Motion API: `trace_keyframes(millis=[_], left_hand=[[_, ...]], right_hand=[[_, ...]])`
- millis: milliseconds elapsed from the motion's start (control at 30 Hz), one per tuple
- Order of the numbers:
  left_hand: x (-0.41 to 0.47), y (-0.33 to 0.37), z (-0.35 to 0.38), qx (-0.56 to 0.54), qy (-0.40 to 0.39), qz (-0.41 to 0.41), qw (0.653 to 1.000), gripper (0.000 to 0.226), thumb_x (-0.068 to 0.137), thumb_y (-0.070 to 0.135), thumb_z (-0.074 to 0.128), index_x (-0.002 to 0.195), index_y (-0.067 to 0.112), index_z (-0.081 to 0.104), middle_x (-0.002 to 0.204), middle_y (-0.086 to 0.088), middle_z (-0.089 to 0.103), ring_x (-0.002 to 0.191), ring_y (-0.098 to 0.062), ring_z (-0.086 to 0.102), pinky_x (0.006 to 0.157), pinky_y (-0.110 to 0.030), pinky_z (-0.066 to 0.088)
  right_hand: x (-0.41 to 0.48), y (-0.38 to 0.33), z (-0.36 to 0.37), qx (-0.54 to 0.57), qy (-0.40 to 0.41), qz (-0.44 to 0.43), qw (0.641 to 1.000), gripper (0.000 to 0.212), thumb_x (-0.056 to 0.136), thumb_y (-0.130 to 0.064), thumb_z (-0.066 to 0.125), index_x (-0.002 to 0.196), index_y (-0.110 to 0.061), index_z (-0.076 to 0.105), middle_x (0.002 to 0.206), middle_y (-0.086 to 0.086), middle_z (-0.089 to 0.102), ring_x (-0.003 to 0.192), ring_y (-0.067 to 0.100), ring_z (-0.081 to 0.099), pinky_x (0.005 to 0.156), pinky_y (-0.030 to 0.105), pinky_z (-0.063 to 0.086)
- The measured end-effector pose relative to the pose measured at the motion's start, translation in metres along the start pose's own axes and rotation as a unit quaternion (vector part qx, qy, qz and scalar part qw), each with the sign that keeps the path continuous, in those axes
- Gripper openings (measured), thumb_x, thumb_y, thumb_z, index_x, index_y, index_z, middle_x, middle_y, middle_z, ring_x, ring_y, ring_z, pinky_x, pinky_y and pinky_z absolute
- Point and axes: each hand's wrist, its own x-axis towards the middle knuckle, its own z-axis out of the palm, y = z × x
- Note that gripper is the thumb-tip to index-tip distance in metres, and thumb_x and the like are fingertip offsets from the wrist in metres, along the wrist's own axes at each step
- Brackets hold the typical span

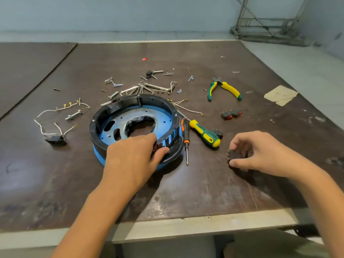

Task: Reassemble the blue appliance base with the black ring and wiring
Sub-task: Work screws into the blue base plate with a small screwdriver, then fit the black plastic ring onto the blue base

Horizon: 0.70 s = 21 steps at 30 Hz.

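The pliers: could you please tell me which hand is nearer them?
Right. The right hand holds a switch on the near side of the pliers; the left hand grips the black ring, farther left.

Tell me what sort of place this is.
Probably a repair workbench in a plain workshop: a scuffed table strewn with loose screws and wires, pliers and screwdrivers, and a half-assembled blue base.
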Motion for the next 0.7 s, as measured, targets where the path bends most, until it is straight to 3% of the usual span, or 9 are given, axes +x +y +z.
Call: trace_keyframes(millis=[100, 200, 367, 467, 600, 700], left_hand=[[0.000, 0.006, 0.002, 0.002, -0.001, -0.010, 1.000, 0.045, 0.089, 0.066, 0.040, 0.068, 0.025, 0.039, 0.053, 0.007, 0.046, 0.049, -0.018, 0.049, 0.042, -0.024, 0.029], [-0.001, 0.006, 0.002, -0.004, -0.013, -0.021, 1.000, 0.044, 0.089, 0.066, 0.040, 0.072, 0.026, 0.045, 0.056, 0.008, 0.048, 0.051, -0.015, 0.052, 0.044, -0.028, 0.043], [-0.002, 0.014, -0.003, -0.067, -0.002, -0.038, 0.997, 0.036, 0.086, 0.062, 0.050, 0.078, 0.027, 0.055, 0.061, 0.008, 0.056, 0.057, -0.017, 0.057, 0.045, -0.030, 0.043], [-0.004, 0.017, -0.008, -0.148, -0.011, -0.060, 0.987, 0.032, 0.085, 0.059, 0.057, 0.097, 0.031, 0.063, 0.077, 0.010, 0.068, 0.072, -0.014, 0.065, 0.059, -0.037, 0.054], [-0.009, 0.007, -0.016, -0.232, -0.019, -0.083, 0.969, 0.042, 0.076, 0.051, 0.075, 0.111, 0.032, 0.064, 0.093, 0.013, 0.072, 0.088, -0.010, 0.067, 0.076, -0.036, 0.056], [-0.012, 0.006, -0.017, -0.201, -0.012, -0.059, 0.978, 0.037, 0.075, 0.056, 0.072, 0.103, 0.033, 0.066, 0.089, 0.014, 0.070, 0.083, -0.009, 0.063, 0.084, -0.038, 0.051]], right_hand=[[-0.004, -0.008, -0.003, 0.204, 0.001, -0.050, 0.978, 0.022, 0.074, -0.022, 0.086, 0.091, -0.024, 0.073, 0.083, 0.004, 0.073, 0.073, 0.011, 0.068, 0.067, 0.025, 0.056], [-0.006, -0.025, 0.002, 0.321, 0.039, -0.114, 0.939, 0.025, 0.079, -0.002, 0.080, 0.100, -0.012, 0.074, 0.096, 0.008, 0.074, 0.084, 0.015, 0.069, 0.077, 0.022, 0.056], [-0.002, -0.051, 0.016, 0.357, 0.065, -0.170, 0.916, 0.027, 0.082, 0.004, 0.075, 0.106, -0.008, 0.073, 0.099, 0.004, 0.074, 0.089, 0.027, 0.072, 0.081, 0.028, 0.058], [0.005, -0.065, 0.025, 0.386, 0.014, -0.169, 0.907, 0.020, 0.090, 0.004, 0.064, 0.108, -0.001, 0.072, 0.086, 0.009, 0.075, 0.074, 0.016, 0.070, 0.070, 0.023, 0.054], [0.015, -0.078, 0.039, 0.341, 0.000, -0.151, 0.928, 0.020, 0.099, -0.006, 0.055, 0.107, -0.005, 0.073, 0.074, 0.001, 0.073, 0.064, 0.012, 0.065, 0.063, 0.024, 0.053], [0.018, -0.089, 0.052, 0.294, -0.002, -0.169, 0.941, 0.016, 0.097, -0.013, 0.061, 0.105, -0.011, 0.074, 0.076, 0.003, 0.074, 0.065, 0.011, 0.069, 0.062, 0.028, 0.058]])
